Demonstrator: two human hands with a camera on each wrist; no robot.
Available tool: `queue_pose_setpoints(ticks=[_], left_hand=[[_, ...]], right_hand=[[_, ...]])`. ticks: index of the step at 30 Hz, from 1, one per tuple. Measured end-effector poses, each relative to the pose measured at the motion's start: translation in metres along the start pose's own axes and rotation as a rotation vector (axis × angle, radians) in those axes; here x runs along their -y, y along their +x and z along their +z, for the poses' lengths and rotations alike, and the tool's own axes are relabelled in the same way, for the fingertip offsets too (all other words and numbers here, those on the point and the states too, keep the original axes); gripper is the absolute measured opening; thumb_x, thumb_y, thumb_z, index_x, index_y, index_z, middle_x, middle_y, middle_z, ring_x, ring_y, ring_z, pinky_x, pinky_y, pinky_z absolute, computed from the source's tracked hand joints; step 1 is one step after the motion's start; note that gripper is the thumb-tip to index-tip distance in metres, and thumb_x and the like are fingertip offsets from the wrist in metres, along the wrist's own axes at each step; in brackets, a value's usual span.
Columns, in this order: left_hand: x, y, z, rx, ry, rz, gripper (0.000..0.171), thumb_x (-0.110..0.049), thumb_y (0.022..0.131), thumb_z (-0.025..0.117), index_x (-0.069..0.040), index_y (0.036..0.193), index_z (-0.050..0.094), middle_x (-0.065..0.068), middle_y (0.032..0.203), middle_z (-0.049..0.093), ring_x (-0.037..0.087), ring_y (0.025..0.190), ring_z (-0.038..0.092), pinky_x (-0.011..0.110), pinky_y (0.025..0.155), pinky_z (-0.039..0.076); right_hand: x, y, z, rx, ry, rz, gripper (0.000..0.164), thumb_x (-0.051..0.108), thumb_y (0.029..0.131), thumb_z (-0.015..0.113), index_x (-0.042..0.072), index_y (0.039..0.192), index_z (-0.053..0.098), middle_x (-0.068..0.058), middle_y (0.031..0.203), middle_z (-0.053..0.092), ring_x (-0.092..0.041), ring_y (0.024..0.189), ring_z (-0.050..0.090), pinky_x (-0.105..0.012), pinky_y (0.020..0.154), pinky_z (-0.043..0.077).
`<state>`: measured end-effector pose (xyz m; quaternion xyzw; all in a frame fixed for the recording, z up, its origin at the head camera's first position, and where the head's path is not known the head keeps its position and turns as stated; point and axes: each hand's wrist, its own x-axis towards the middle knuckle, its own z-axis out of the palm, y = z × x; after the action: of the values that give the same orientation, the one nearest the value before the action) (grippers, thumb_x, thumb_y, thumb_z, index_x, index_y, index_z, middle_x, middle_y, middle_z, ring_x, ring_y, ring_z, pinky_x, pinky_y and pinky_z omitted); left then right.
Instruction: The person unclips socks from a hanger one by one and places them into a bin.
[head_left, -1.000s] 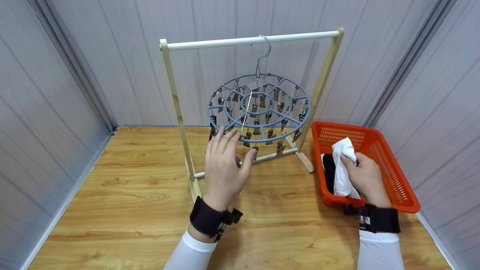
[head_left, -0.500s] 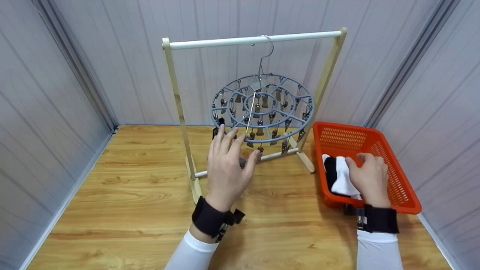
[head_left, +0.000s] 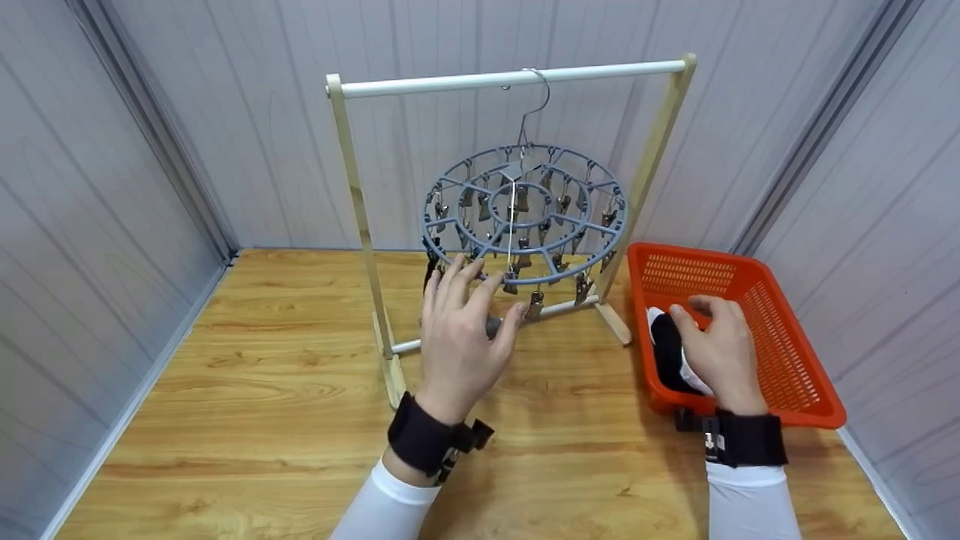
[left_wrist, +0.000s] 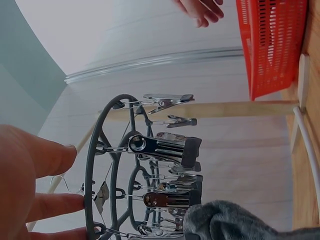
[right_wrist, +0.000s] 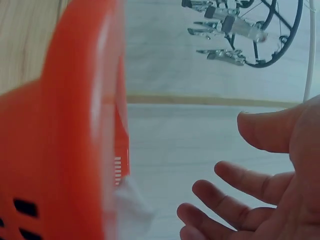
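In the head view my left hand is at the near left edge of a round blue-grey clip hanger. Its fingertips touch the rim in the left wrist view, where several metal clips dangle. A grey fuzzy cloth piece hangs below the clips, and a black piece shows behind my fingers. Over the orange basket is my right hand, thumb and fingers apart and holding nothing. Beneath it lie a black sock-like cloth and a white cloth, partly hidden by the hand.
The hanger hooks over the white top bar of a wooden-legged rack. The rack stands on a wood-grain surface, with pale panel walls behind and at both sides.
My right hand has let go of the white cloth, which dropped into the basket, and has shifted slightly left. The hanger has turned a little under my left hand.
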<state>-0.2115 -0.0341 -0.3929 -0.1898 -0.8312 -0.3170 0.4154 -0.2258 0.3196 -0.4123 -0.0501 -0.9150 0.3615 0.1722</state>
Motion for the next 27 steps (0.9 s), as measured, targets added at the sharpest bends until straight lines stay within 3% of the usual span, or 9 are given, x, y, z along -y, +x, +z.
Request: queue_pose_setpoints(ticks=[6,15,23,27], left_hand=[[-0.004,-0.001,0.001,-0.001,-0.007,0.026,0.039,-0.029,0.1,0.083,-0.003,0.129,0.078,0.021,0.145,0.069,0.043,0.148,0.056,0.07,0.131,0.026],[-0.012,-0.002,0.002,0.014,-0.055,0.087,0.037,-0.029,0.103,0.082,-0.003,0.13,0.079,0.02,0.141,0.071,0.041,0.142,0.061,0.069,0.129,0.031],[-0.009,-0.001,-0.003,0.093,-0.15,0.173,0.047,-0.03,0.103,0.081,-0.002,0.14,0.074,0.019,0.151,0.066,0.037,0.149,0.056,0.059,0.132,0.033],[-0.002,0.002,-0.008,0.082,-0.121,0.193,0.051,-0.031,0.102,0.081,-0.001,0.142,0.072,0.021,0.153,0.064,0.038,0.153,0.053,0.058,0.133,0.031]], right_hand=[[0.006,-0.002,0.003,0.002,0.013,-0.026,0.058,0.04,0.114,0.064,-0.006,0.149,0.061,-0.029,0.146,0.057,-0.047,0.13,0.056,-0.059,0.108,0.043],[0.016,-0.006,0.016,0.017,0.012,-0.079,0.054,0.037,0.113,0.067,-0.007,0.145,0.064,-0.029,0.141,0.059,-0.047,0.133,0.057,-0.061,0.111,0.044],[0.029,-0.011,0.032,0.09,0.03,-0.135,0.052,0.041,0.113,0.067,-0.002,0.143,0.067,-0.024,0.14,0.062,-0.042,0.13,0.059,-0.058,0.109,0.047],[0.034,-0.013,0.041,0.136,0.032,-0.151,0.051,0.038,0.113,0.069,-0.003,0.143,0.067,-0.024,0.14,0.062,-0.043,0.129,0.06,-0.059,0.109,0.048]])
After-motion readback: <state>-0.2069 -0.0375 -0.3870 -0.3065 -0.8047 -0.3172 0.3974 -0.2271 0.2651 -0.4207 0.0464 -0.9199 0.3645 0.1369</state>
